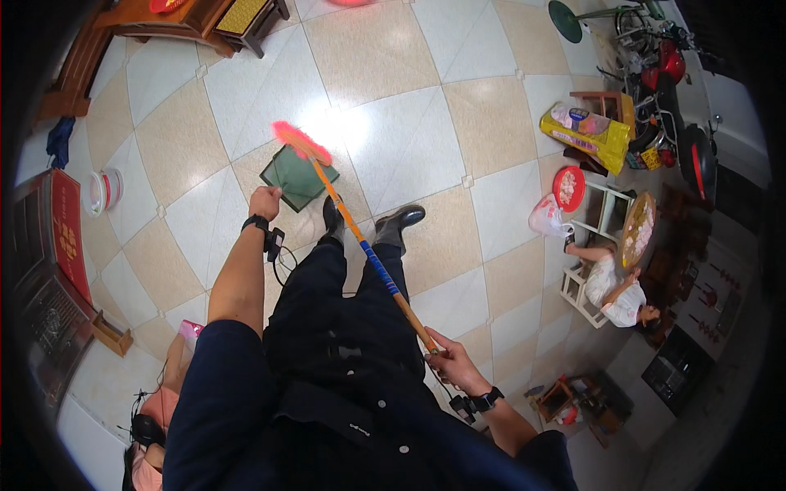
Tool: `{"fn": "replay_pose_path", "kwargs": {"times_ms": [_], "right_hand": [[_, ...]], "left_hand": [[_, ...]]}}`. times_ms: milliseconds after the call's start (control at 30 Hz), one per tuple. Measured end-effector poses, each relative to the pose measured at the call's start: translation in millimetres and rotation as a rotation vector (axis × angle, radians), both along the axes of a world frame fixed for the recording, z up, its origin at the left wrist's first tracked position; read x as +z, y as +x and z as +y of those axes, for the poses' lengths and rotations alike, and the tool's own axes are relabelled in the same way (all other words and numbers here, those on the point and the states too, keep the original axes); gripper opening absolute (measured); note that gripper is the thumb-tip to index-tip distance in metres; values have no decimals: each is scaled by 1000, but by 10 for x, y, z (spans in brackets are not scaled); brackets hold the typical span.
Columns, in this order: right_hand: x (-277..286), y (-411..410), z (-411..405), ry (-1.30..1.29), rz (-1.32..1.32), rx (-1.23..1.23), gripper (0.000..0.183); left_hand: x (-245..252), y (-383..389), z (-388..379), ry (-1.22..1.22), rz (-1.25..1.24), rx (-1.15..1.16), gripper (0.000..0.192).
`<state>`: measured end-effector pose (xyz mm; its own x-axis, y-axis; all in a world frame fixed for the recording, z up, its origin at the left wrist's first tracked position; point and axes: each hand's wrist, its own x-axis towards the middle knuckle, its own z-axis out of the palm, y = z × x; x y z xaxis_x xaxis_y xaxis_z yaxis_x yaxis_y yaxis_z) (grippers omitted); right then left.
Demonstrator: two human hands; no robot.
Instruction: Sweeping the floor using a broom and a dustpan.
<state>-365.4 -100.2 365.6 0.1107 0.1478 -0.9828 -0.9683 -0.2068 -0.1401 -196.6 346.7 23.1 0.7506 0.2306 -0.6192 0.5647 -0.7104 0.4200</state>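
My right hand (pixel 457 363) is closed around the upper end of a broom's stick (pixel 350 224), which is orange with a band of blue wrapping. The stick slants down and forward to the pink-red bristle head (pixel 301 142) of the broom. The head lies along the far edge of a dark green dustpan (pixel 298 178), with the stick crossing above the pan's right side. My left hand (pixel 265 202) is a fist at the dustpan's left edge, apparently around its thin handle, which is mostly hidden by the fingers. A strapped device sits on each wrist.
Beige and white tiles (pixel 399 135) cover the floor. On the right, a seated person (pixel 614 291) is at a round tray (pixel 638 230), near a red basin (pixel 568 189), a yellow bag (pixel 586 136) and a motorcycle (pixel 669 104). Another person (pixel 161 399) is at lower left. Wooden furniture (pixel 166 24) stands upper left.
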Motion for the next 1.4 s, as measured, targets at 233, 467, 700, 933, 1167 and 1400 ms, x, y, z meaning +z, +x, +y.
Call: {"fn": "replay_pose_path", "kwargs": {"times_ms": [233,467,700,933,1167,1400], "right_hand": [[-435,452,-73,-212,-551,391,66],[-893,762,-104,-348,-570,518,64],[-503,-194,-28,-118,-318,229,66],[-20,-114,26,22,51,-82,66],[-412,200,-246,-301,-532,399,62],[-629,549,-228,-384,-421,380,65]], "left_hand": [[-246,-82,91,23,-101,-31,33],[-270,-66,67,12,-120,-33,30],[-312,-157,90,17,-121,6,28],[-97,-34,-13,-61,42,45,29],[-224,-158,85,69,-176,22,30],[-92,-100,43,-14,3,42,31]]}}
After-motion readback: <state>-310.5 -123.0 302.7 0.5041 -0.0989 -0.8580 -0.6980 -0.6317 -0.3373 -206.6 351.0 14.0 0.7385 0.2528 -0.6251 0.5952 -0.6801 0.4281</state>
